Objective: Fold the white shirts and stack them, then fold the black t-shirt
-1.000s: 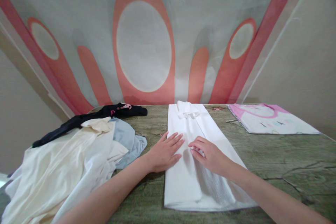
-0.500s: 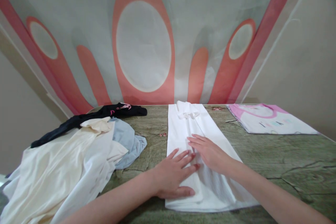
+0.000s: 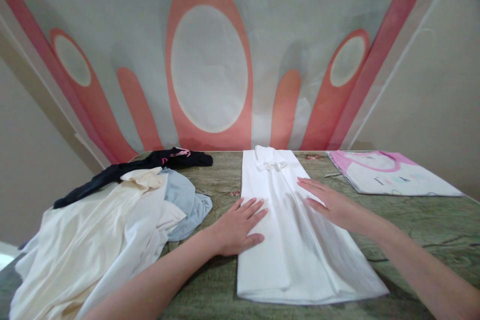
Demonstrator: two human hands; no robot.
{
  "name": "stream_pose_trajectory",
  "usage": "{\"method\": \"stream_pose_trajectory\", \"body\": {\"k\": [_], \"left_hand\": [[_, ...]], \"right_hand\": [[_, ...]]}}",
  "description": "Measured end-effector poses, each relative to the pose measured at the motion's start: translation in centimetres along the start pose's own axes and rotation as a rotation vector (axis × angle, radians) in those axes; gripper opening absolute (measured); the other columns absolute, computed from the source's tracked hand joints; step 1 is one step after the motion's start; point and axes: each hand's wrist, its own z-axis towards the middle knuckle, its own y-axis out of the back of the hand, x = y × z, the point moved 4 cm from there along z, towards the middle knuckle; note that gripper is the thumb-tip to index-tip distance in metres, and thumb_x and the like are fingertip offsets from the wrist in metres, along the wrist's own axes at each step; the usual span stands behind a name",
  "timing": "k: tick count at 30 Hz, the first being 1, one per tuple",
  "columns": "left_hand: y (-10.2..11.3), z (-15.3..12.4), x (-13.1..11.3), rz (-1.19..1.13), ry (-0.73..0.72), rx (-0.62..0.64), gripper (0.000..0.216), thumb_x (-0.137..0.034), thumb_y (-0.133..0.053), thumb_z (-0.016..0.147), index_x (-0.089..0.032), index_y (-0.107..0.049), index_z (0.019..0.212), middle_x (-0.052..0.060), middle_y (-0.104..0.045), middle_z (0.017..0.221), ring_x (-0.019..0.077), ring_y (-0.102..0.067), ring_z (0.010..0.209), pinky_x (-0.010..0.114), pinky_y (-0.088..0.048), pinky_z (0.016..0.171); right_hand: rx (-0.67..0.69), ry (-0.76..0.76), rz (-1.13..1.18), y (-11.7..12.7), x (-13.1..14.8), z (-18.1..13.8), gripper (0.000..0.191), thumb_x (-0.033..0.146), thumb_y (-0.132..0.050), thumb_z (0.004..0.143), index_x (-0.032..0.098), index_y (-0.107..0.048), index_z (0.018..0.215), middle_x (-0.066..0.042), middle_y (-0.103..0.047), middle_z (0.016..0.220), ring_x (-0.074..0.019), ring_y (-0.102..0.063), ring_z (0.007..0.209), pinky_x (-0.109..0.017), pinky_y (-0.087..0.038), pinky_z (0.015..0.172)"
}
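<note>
A white garment (image 3: 273, 260), folded into a long panel with its collar at the far end, lies on the wood-patterned table (image 3: 202, 265) in front of me. My left hand (image 3: 240, 227) rests on its left edge with the fingers spread. On the right edge lies my right hand (image 3: 326, 202), its fingers stretched out and the thumb apart. Neither hand grips the cloth. Loose creases run lengthwise through the right half of the garment, which flares out toward the near end.
On the left is a loose heap with a cream garment (image 3: 82, 240), a light blue one (image 3: 187, 205) and a black one (image 3: 123, 172). A folded pink and white shirt (image 3: 405, 175) lies flat at the far right. A patterned wall (image 3: 262, 20) stands behind the table.
My hands have moved apart from the garment's middle, the left toward its left edge and the right toward its right edge. The garment's near right corner reaches further right.
</note>
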Motion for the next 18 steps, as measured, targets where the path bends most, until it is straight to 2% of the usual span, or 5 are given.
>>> {"method": "stream_pose_trajectory", "body": {"k": [3,6,12,18], "left_hand": [[-0.1,-0.1,-0.1,0.004,0.015,0.009,0.063,-0.057,-0.022,0.090,-0.022,-0.016,0.142,0.008,-0.010,0.149,0.0258,-0.008,0.136,0.047,-0.008,0.108],[0.3,0.1,-0.9,0.011,0.037,0.003,0.061,-0.056,-0.021,0.091,-0.021,-0.018,0.141,0.008,-0.011,0.148,0.0257,-0.009,0.136,0.048,-0.006,0.108],[0.7,0.7,-4.1,-0.039,-0.101,0.021,0.064,-0.057,-0.022,0.090,-0.020,-0.018,0.141,0.008,-0.013,0.148,0.0241,-0.010,0.136,0.044,-0.005,0.109],[0.1,0.8,-5.8,-0.070,-0.155,0.034,0.070,-0.061,-0.028,0.086,-0.019,-0.020,0.141,0.009,-0.015,0.148,0.0278,-0.011,0.135,0.047,-0.006,0.109]], "right_hand": [[0.019,-0.023,-0.072,-1.1,0.2,-2.0,0.063,0.046,-0.037,0.088,0.017,-0.020,0.142,-0.008,-0.018,0.148,-0.0246,-0.018,0.134,-0.045,-0.023,0.109],[0.050,-0.021,-0.124,-2.3,1.3,-3.7,0.065,0.048,-0.034,0.089,0.017,-0.014,0.143,-0.007,-0.013,0.149,-0.0234,-0.014,0.135,-0.044,-0.021,0.109],[0.125,0.026,-0.130,-3.4,3.2,-4.5,0.067,0.052,-0.032,0.088,0.014,-0.019,0.142,-0.011,-0.018,0.148,-0.0216,-0.014,0.135,-0.042,-0.020,0.110],[0.111,0.019,-0.080,-3.3,3.9,-4.3,0.063,0.051,-0.034,0.089,0.018,-0.023,0.141,-0.012,-0.021,0.147,-0.0255,-0.015,0.135,-0.051,-0.015,0.108]]}}
